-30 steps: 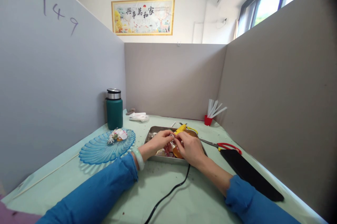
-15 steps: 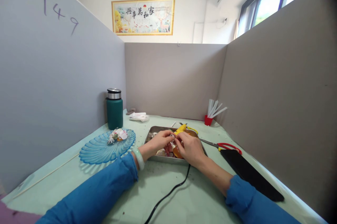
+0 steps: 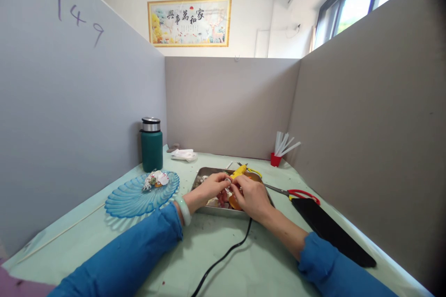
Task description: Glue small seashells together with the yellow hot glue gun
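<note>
Both my hands meet over a shallow metal tray (image 3: 201, 175) that holds shells and small bits. My left hand (image 3: 207, 188), with a pale bangle on its wrist, pinches a small pale piece (image 3: 227, 181) at its fingertips. My right hand (image 3: 251, 196) is closed against that same spot, fingers curled; what it holds is hidden. A yellow glue gun (image 3: 239, 171) pokes out just behind my right hand, and its black cord (image 3: 223, 255) runs toward me across the table.
A blue shell-shaped glass plate (image 3: 134, 197) with a few decorated shells lies at left, a green flask (image 3: 151, 144) behind it. Red-handled scissors (image 3: 296, 192) and a black flat case (image 3: 331, 229) lie at right. A red cup of white sticks (image 3: 278, 156) stands at the back. Partitions enclose the table.
</note>
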A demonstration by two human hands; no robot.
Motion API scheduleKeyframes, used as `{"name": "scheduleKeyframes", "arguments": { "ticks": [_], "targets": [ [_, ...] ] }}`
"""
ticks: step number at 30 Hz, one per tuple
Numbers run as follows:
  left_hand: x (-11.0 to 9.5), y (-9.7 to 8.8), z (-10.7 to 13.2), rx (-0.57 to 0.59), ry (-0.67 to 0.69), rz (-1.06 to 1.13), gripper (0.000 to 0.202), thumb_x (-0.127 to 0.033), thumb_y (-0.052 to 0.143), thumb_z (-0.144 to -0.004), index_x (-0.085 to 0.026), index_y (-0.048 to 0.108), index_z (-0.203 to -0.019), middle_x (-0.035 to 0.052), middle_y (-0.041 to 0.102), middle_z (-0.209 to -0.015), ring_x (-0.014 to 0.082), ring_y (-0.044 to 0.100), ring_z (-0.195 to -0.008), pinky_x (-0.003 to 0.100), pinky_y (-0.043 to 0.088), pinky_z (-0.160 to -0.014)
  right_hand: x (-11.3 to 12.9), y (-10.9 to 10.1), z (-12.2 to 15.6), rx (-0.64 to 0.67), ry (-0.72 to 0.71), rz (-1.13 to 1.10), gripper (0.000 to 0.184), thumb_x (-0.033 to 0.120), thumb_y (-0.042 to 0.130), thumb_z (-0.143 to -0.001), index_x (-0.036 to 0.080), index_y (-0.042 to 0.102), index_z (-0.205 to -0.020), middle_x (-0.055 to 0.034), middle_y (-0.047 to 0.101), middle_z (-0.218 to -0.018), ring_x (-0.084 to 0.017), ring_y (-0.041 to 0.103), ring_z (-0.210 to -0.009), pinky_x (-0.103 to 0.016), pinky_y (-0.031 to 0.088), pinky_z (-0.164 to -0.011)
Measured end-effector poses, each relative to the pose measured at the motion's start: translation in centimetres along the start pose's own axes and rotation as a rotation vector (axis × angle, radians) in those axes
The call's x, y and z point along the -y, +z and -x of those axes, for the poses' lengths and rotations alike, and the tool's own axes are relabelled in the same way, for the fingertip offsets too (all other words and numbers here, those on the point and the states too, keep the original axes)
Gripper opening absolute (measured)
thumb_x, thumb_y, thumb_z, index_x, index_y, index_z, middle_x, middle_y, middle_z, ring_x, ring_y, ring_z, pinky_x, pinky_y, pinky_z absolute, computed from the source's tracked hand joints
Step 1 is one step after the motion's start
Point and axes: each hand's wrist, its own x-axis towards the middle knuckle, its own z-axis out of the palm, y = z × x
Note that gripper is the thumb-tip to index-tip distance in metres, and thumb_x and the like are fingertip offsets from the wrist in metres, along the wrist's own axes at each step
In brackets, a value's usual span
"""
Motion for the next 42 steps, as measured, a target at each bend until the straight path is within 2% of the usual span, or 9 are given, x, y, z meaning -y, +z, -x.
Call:
{"name": "scheduleKeyframes", "arguments": {
  "ticks": [42],
  "targets": [
    [0.4,-0.05,-0.04,0.008,-0.013,-0.048,0.023,-0.035,0.048,-0.077,-0.014,0.051,-0.085,-0.002,0.052,-0.046,0.0115,0.054,-0.041,0.021,0.044,-0.043,0.08,0.0,-0.05,0.022,-0.002,-0.001,0.021,0.029,0.041,-0.087,0.018,0.057,-0.079,-0.0024,0.06,-0.075,-0.012,0.054,-0.069,-0.021,0.034,-0.062]
  ]
}}
